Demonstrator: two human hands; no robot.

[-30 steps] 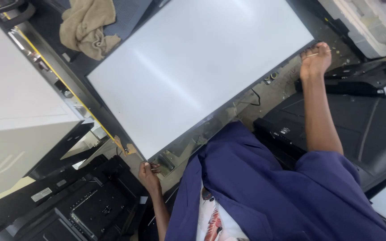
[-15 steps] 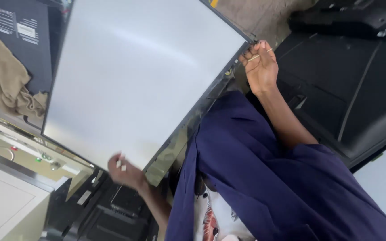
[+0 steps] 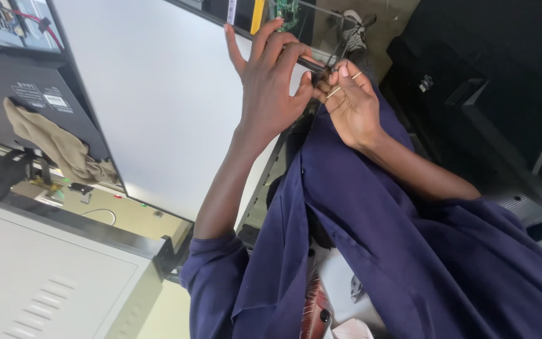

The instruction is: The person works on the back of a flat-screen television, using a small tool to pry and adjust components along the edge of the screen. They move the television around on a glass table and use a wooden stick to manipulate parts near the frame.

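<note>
A large white flat panel (image 3: 158,94) lies tilted in front of me. Both my hands meet at its near edge. My left hand (image 3: 270,85) reaches up from the lower left, its fingers curled over a thin dark strip (image 3: 312,63) at the panel's rim. My right hand (image 3: 354,103) comes in from the right and pinches the same strip's end, fingertips touching the left hand. Small pale bits show between the right hand's fingers; what they are I cannot tell. My navy sleeves and shirt (image 3: 377,251) fill the lower right.
A beige cloth (image 3: 58,147) lies on a black panel back (image 3: 26,81) at the left. A white cabinet (image 3: 45,282) stands at the lower left. A green circuit board (image 3: 290,9) and yellow strip (image 3: 257,16) sit at the top; black screen backs (image 3: 490,81) at the right.
My hands have left the panel's two far-apart edges and come together at one spot on its near edge. The view has swung and moved closer to the panel.
</note>
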